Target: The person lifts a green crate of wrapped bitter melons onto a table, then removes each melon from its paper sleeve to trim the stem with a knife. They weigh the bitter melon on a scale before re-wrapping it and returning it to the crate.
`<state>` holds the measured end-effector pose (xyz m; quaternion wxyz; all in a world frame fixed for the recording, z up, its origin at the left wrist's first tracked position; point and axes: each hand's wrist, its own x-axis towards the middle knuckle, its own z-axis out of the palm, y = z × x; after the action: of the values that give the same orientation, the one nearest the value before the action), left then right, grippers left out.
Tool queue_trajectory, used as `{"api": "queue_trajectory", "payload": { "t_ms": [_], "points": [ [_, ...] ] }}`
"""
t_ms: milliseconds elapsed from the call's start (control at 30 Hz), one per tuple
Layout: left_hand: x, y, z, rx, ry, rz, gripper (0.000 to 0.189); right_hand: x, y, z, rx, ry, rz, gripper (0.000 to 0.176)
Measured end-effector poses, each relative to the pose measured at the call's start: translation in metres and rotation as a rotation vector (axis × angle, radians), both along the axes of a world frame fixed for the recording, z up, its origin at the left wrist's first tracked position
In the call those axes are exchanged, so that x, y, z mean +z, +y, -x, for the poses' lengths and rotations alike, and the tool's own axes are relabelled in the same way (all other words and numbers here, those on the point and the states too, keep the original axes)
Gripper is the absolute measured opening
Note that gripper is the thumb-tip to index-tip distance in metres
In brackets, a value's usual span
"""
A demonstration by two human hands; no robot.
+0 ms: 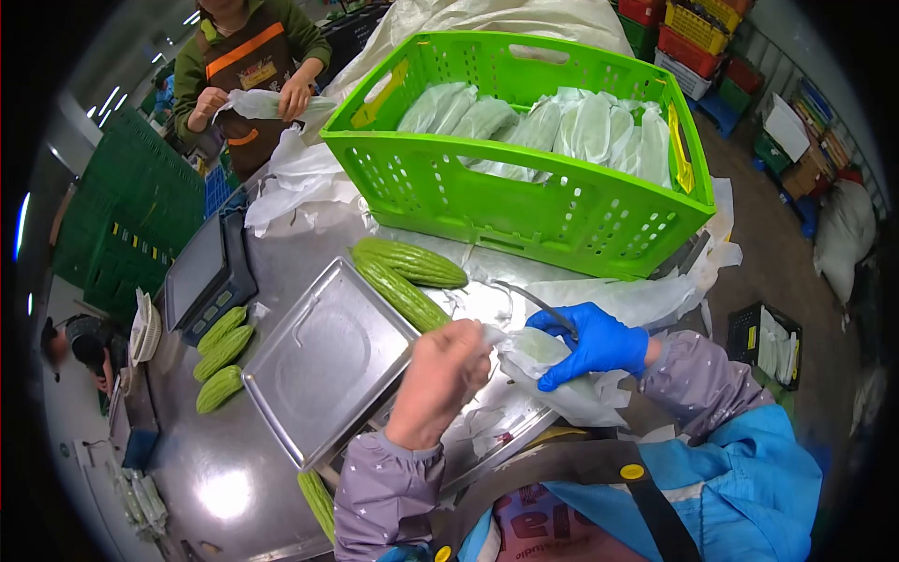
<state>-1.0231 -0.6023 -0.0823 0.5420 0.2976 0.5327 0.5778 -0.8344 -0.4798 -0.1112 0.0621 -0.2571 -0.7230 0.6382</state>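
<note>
My left hand [440, 379], bare, is closed in a pinch on the gathered end of a sheet of thin white wrapping paper. In my right hand [595, 347], which wears a blue glove, is the wrapped bitter melon [531, 352]; pale green shows through its paper. Loose paper [590, 398] spreads below the glove. Just beyond my left hand, two bare bitter melons lie together, one pointing toward me [398, 288] and one lying crosswise [412, 262]. A dark cable [534, 298] curves up to the gloved fingers.
A bright green crate [524, 215] of paper-wrapped melons stands ahead. Left of my hands is a steel scale platform [328, 365]. Several bitter melons [223, 351] lie by another scale [206, 276]. At the back left, a person [253, 75] handles white paper.
</note>
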Motion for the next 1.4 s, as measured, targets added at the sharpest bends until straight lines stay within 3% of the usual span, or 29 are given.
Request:
{"api": "queue_trajectory", "payload": {
  "t_ms": [33, 133, 167, 233, 300, 333, 367, 400, 433, 467, 500, 533, 567, 633, 667, 733, 767, 800, 867, 967, 1000, 1033, 1100, 1167, 1233, 1300, 1367, 1400],
  "points": [
    [0.0, -0.001, 0.005, 0.056, -0.56, -0.035, 0.01, -0.003, -0.002, 0.0, 0.0, 0.007, -0.06, 0.064],
    [0.025, 0.003, 0.045, 0.277, -0.963, -0.262, 0.014, -0.008, -0.006, -0.006, -0.031, -0.086, -0.021, 0.061],
    [0.029, 0.007, 0.059, 0.422, -0.934, -0.423, 0.02, -0.007, -0.004, -0.01, 0.0, -0.103, 0.006, 0.061],
    [0.019, 0.011, 0.082, 0.486, -0.846, -0.447, 0.023, 0.004, 0.001, -0.016, -0.012, -0.108, -0.095, 0.056],
    [0.014, 0.01, 0.097, 0.578, -0.692, -0.571, 0.023, 0.008, 0.015, -0.021, -0.199, 0.141, 0.077, 0.052],
    [0.005, 0.011, 0.097, 0.613, -0.356, -0.566, 0.019, 0.015, 0.02, -0.022, -0.205, 0.139, 0.073, 0.052],
    [0.01, 0.01, 0.072, 0.453, 0.049, -0.339, 0.015, 0.026, 0.024, -0.024, -0.279, 0.183, 0.089, 0.051],
    [-0.015, 0.016, 0.07, 0.204, 0.401, -0.138, 0.019, 0.034, 0.027, -0.026, -0.352, 0.225, 0.105, 0.05],
    [-0.035, 0.021, 0.047, -0.005, 0.798, -0.039, 0.031, 0.04, 0.03, -0.027, -0.356, 0.221, 0.1, 0.05],
    [-0.031, 0.025, 0.046, -0.106, 0.69, 0.085, 0.048, 0.046, 0.033, -0.025, -0.309, 0.173, 0.084, 0.05],
    [-0.044, 0.021, 0.015, -0.278, 1.316, -0.172, 0.065, 0.05, 0.034, -0.023, -0.261, 0.124, 0.067, 0.051],
    [-0.047, 0.026, 0.007, -0.354, 0.969, -0.115, 0.078, 0.053, 0.032, -0.015, -0.242, 0.15, 0.041, 0.048],
    [-0.043, 0.029, -0.006, -0.368, 0.435, -0.102, 0.078, 0.053, 0.03, -0.008, -0.251, 0.15, 0.042, 0.048],
    [-0.053, 0.027, -0.035, -0.486, 0.147, -0.2, 0.071, 0.047, 0.027, 0.007, -0.27, 0.061, 0.07, 0.045],
    [-0.057, 0.025, -0.047, -0.483, 0.143, -0.198, 0.071, 0.041, 0.023, 0.015, -0.317, 0.083, 0.159, 0.042],
    [-0.064, 0.022, -0.059, -0.173, -0.24, 0.022, 0.056, 0.035, 0.022, 0.013, -0.339, 0.078, 0.184, 0.042],
    [-0.066, 0.022, -0.055, -0.171, -0.242, 0.025, 0.056, 0.031, 0.023, 0.011, -0.362, 0.072, 0.21, 0.043],
    [-0.068, 0.022, -0.047, -0.021, -0.448, -0.016, 0.049, 0.02, 0.026, 0.001, -0.35, 0.054, 0.089, 0.044],
    [-0.065, 0.022, -0.029, 0.226, -0.787, -0.116, 0.038, 0.008, 0.026, -0.025, -0.269, 0.014, 0.098, 0.047],
    [-0.039, 0.027, -0.014, 0.325, -0.793, -0.315, 0.045, -0.012, 0.013, -0.051, -0.111, 0.016, 0.196, 0.051],
    [-0.037, 0.029, -0.013, 0.337, -0.792, -0.317, 0.045, 0.014, 0.006, -0.054, -0.054, -0.093, 0.413, 0.047],
    [-0.036, 0.032, -0.014, 0.347, -0.781, -0.335, 0.047, 0.017, 0.002, -0.051, -0.046, -0.097, 0.414, 0.047],
    [-0.034, 0.035, -0.017, 0.364, -0.776, -0.357, 0.048, 0.021, -0.008, -0.04, -0.266, 0.052, -0.087, 0.046],
    [-0.033, 0.039, -0.019, 0.364, -0.958, -0.318, 0.05, 0.036, -0.008, -0.036, -0.261, 0.021, -0.184, 0.051],
    [-0.038, 0.042, -0.016, 0.384, -0.986, -0.343, 0.05, 0.041, -0.01, -0.038, -0.204, 0.125, -0.464, 0.058],
    [-0.042, 0.043, -0.011, 0.341, -1.081, -0.39, 0.048, 0.043, -0.013, -0.042, -0.179, 0.174, -0.357, 0.065],
    [-0.043, 0.043, -0.01, 0.344, -1.114, -0.397, 0.048, 0.052, -0.02, -0.04, -0.211, 0.116, -0.477, 0.063],
    [-0.042, 0.043, -0.01, 0.327, -1.139, -0.394, 0.047, 0.038, -0.011, -0.04, -0.157, 0.161, -0.792, 0.057]
  ]
}}
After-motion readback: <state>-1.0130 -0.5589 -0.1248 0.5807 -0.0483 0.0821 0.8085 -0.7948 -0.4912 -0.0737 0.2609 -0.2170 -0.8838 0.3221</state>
